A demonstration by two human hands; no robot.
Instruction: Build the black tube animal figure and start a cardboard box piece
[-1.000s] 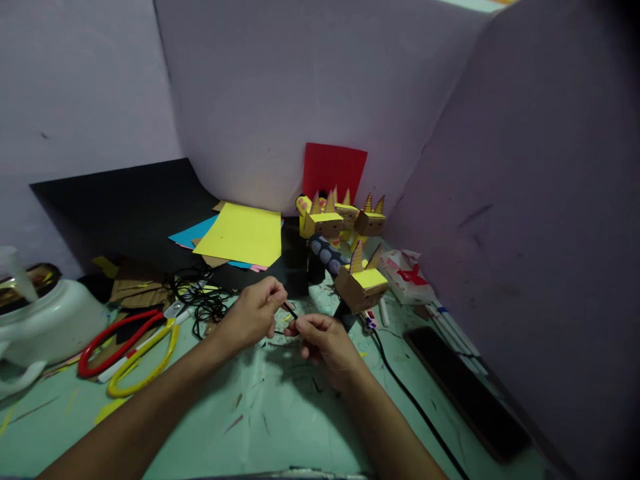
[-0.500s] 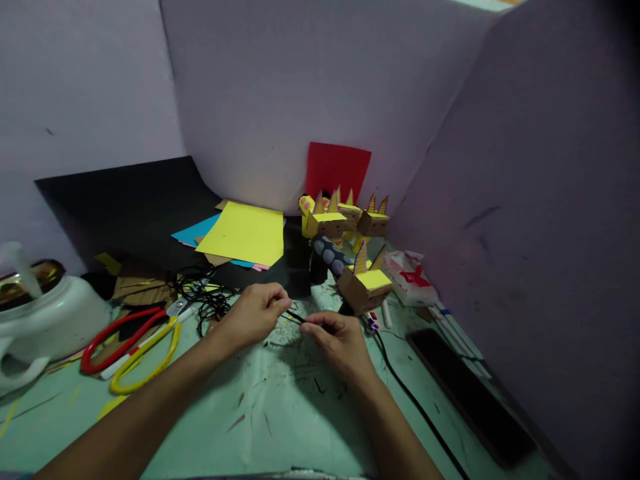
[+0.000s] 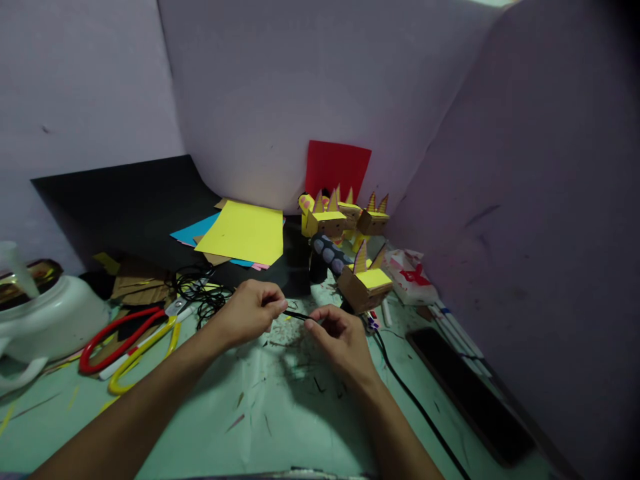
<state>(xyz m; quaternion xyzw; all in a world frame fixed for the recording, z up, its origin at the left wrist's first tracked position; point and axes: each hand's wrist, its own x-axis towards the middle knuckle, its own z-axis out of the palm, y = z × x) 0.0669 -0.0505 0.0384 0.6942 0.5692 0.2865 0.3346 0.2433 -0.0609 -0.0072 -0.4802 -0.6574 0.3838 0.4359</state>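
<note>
Between my two hands runs a short length of thin black cord [image 3: 297, 315], stretched low over the table. My left hand [image 3: 254, 308] pinches one end between thumb and fingers. The other end sits in the fingertips of my right hand [image 3: 339, 335]. Left of my left hand lies a loose tangle of black cord [image 3: 207, 301]. Just beyond my right hand stands a cardboard figure with a box head [image 3: 365, 288], a yellow top and pointed horns; its dark spotted body [image 3: 330, 253] stretches behind it.
Scissors [image 3: 135, 347] with red and yellow handles lie left, by a white teapot-like pot [image 3: 60, 320]. Yellow paper [image 3: 245, 230] tops coloured sheets at the back. More horned box figures [image 3: 327, 225] stand near red card [image 3: 337, 170]. A phone [image 3: 470, 397] and black cable [image 3: 415, 403] lie right.
My hands have moved slightly apart, and the cord between them is straighter. The figures and tools stay where they were.
</note>
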